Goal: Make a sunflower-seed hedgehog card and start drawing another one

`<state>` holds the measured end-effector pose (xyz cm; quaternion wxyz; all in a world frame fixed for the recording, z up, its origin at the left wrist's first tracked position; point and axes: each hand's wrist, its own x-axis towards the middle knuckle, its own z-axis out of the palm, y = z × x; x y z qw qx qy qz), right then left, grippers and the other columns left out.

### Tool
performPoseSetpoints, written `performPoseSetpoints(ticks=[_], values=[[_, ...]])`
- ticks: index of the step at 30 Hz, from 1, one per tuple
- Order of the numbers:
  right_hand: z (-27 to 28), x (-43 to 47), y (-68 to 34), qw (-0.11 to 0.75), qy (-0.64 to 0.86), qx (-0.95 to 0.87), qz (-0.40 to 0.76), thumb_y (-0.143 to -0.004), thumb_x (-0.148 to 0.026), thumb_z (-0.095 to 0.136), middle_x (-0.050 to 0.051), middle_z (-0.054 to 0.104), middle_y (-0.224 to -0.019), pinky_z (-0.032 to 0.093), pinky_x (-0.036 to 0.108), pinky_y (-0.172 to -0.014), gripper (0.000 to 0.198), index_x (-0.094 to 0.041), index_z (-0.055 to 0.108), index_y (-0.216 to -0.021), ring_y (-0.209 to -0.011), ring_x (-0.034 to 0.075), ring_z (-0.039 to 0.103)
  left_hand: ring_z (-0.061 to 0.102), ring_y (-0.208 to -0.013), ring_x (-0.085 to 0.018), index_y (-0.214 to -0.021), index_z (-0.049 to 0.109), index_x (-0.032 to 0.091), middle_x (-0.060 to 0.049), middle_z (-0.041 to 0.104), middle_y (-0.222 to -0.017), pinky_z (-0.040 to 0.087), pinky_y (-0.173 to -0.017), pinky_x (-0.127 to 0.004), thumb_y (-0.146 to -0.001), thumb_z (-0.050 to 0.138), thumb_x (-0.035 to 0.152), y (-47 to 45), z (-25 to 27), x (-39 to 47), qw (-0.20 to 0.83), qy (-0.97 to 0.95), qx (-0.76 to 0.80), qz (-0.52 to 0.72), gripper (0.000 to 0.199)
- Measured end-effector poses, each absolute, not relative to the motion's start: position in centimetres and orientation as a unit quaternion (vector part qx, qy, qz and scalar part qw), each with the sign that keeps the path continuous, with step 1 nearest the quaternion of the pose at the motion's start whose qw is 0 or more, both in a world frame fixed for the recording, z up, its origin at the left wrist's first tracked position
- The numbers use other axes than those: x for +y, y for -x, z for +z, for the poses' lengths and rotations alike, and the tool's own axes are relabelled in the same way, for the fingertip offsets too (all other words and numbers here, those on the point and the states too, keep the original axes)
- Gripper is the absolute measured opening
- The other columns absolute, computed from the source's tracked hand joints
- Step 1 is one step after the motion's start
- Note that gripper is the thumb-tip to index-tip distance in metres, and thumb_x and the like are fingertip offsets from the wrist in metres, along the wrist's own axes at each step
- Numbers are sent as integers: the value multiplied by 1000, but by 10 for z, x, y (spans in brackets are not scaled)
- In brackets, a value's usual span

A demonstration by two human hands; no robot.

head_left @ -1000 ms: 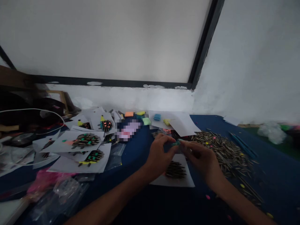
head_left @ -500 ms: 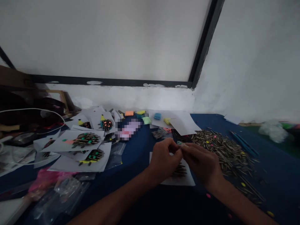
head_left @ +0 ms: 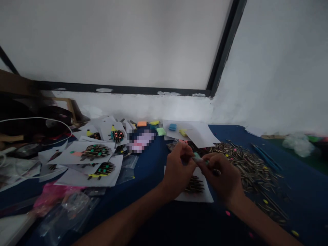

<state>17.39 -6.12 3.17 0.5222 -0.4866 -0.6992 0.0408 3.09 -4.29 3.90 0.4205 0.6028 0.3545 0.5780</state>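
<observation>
Both my hands are raised together over a white paper sheet on the table. Between them is a small clear packet with green clay, partly hidden by my fingers. My left hand pinches its left end between thumb and forefinger. My right hand grips the other end, its fingers curled around it. On the sheet below lies a cluster of striped sunflower seeds, partly covered by my hands.
A heap of sunflower seeds spreads to the right, with blue tweezers beyond it. Seed-and-clay hedgehog pictures are piled at left. Plastic bags lie nearer. Clay packs sit at the back.
My hands have drawn slightly apart, and more of the green packet shows between them. The right fingers have curled and lifted. More of the seed cluster below is visible.
</observation>
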Motion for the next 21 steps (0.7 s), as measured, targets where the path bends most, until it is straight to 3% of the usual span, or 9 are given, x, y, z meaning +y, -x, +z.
performPoseSetpoints(ticks=[4, 8, 11, 16, 21], values=[[35, -59, -175, 504, 520, -640, 256, -78, -38, 66, -3, 61, -68, 47, 23, -41, 24, -22, 53, -90, -44, 11, 57, 52, -64, -8, -80, 50, 15, 1, 56, -76, 41, -59, -19, -65, 52, -1, -29, 40, -39, 503, -546, 344, 575, 22], [44, -58, -176, 475, 516, -639, 316, -79, -40, 62, -5, 53, -51, 41, 21, -41, 21, -20, 57, -79, -42, 10, 53, 49, -55, -6, -80, 49, 15, 3, 56, -68, 34, -50, -17, -62, 53, 3, -25, 47, -37, 645, -486, 308, 503, 22], [51, -59, -175, 481, 505, -616, 365, -75, -43, 65, -4, 57, -59, 38, 20, -38, 25, -19, 57, -80, -41, 8, 49, 45, -49, -5, -78, 48, 15, 5, 54, -64, 27, -44, -17, -58, 52, 6, -22, 51, -36, 712, -460, 265, 460, 22], [54, -63, -173, 509, 510, -535, 442, -67, -43, 74, -6, 53, -60, 32, 18, -36, 33, -20, 53, -79, -40, 5, 41, 48, -53, -6, -80, 47, 16, 4, 55, -64, 31, -46, -16, -57, 52, 6, -22, 51, -34, 681, -487, 298, 459, 26], [57, -68, -176, 479, 466, -484, 565, -71, -39, 73, -9, 42, -56, 19, 16, -35, 31, -23, 51, -86, -37, 3, 25, 45, -51, -4, -80, 42, 16, 5, 53, -63, 34, -48, -16, -58, 53, 5, -21, 49, -29, 623, -521, 342, 472, 27]])
